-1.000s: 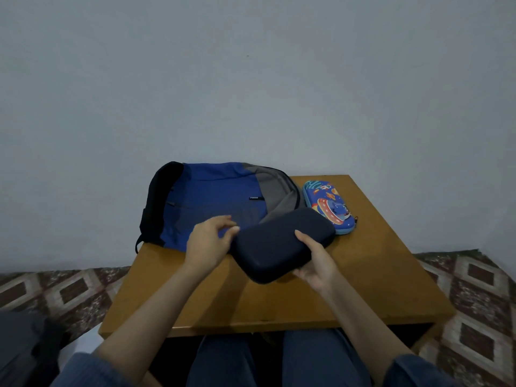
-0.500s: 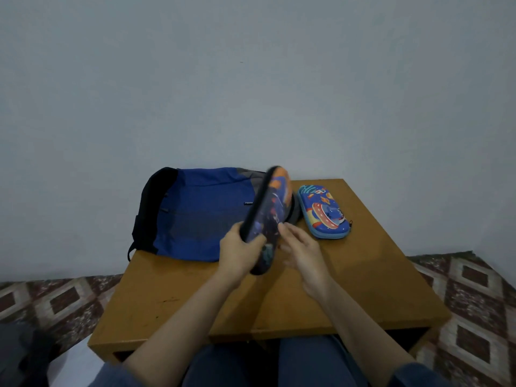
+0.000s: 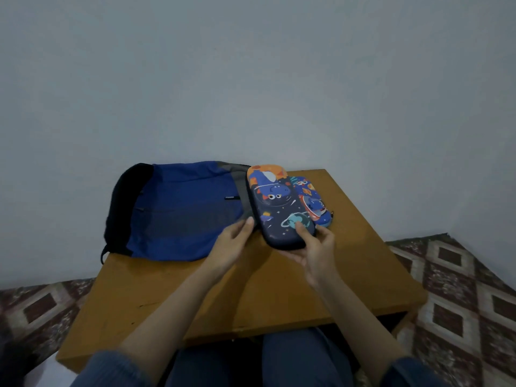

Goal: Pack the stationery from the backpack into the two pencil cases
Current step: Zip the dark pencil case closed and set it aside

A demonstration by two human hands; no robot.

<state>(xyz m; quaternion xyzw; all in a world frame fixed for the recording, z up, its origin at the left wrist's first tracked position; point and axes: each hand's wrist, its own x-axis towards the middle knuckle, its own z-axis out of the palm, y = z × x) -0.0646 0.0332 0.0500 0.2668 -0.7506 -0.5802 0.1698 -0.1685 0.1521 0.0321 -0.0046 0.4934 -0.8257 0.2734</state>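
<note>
Navy case [image 3: 279, 208], space print: gripped at near end by right hand [image 3: 315, 252], thumb on top; edge touched by straight fingers [image 3: 247, 224] of left hand [image 3: 234, 241]. Blue case [image 3: 312, 199] is set beside it on tabletop [image 3: 251, 289]. Backpack [image 3: 178, 210] label [image 3: 231, 197] cannot be read.

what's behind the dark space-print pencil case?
A light-blue cartoon-print hard pencil case on the wooden table, its left part covered, and the grey end of the blue fabric backpack.

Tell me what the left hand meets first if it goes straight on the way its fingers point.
The dark navy space-print hard pencil case, held by the right hand. The fingertips of the left hand lie right beside its left edge; whether they touch is unclear.
</note>
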